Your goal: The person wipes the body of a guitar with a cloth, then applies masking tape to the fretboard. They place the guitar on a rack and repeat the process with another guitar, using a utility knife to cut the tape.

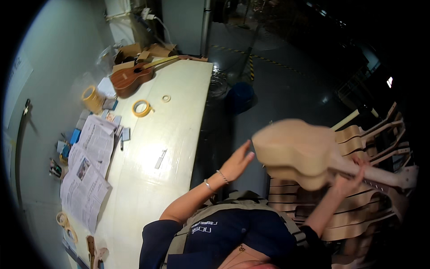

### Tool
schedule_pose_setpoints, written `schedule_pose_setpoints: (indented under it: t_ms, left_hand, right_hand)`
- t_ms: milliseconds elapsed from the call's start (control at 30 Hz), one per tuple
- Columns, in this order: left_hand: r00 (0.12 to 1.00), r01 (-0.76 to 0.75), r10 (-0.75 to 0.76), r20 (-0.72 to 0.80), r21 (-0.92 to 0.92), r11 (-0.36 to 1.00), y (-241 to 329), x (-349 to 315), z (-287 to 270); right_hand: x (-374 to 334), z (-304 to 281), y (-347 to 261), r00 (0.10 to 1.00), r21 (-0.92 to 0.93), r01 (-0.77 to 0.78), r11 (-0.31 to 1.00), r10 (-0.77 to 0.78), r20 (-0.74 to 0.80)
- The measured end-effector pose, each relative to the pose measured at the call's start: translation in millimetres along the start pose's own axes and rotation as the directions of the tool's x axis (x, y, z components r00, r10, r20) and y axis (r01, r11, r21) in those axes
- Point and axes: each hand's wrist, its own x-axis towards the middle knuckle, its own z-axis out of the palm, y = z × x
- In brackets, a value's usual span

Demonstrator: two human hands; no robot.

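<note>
An unfinished pale-wood ukulele is held up at the right, its body toward the middle and its neck running right. My right hand is closed around the neck near the body. My left hand is near the rounded end of the body, fingers apart and holding nothing; a narrow gap seems to separate them. Below and behind the held ukulele stand rows of similar pale bodies with necks, partly hidden by it and by my right arm.
At the left is a long white table with a brown ukulele, yellow tape rolls, newspapers and a small blade-like strip. Cardboard boxes sit at its far end. A blue bin stands on the floor beyond the table's edge.
</note>
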Motion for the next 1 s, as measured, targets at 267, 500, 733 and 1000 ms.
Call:
schedule_pose_setpoints:
  t_ms: [267,500,733,1000]
  left_hand:
    - [0.431,0.372,0.284,-0.857,0.455,0.809,35.7,-165.0,-121.4]
    - [-0.129,0.888,0.357,-0.925,0.052,0.457,64.4,-299.4,-118.7]
    - [-0.347,0.919,0.276,-0.896,-0.266,0.291,56.1,-350.1,-105.5]
    - [-0.832,0.554,0.276,-0.482,-0.679,0.482,33.2,-327.1,-29.9]
  right_hand:
    - [-135.6,156.4,190.4,0.442,0.220,-0.894,0.391,0.682,0.582]
    - [-364.9,201.4,254.7,-0.592,-0.085,-0.794,-0.601,0.735,0.331]
    - [-451.8,164.7,290.8,-0.969,-0.459,-0.244,-0.854,0.236,0.075]
    - [-377.1,248.8,276.3,-0.772,-0.006,-0.331,0.944,-0.267,0.577]
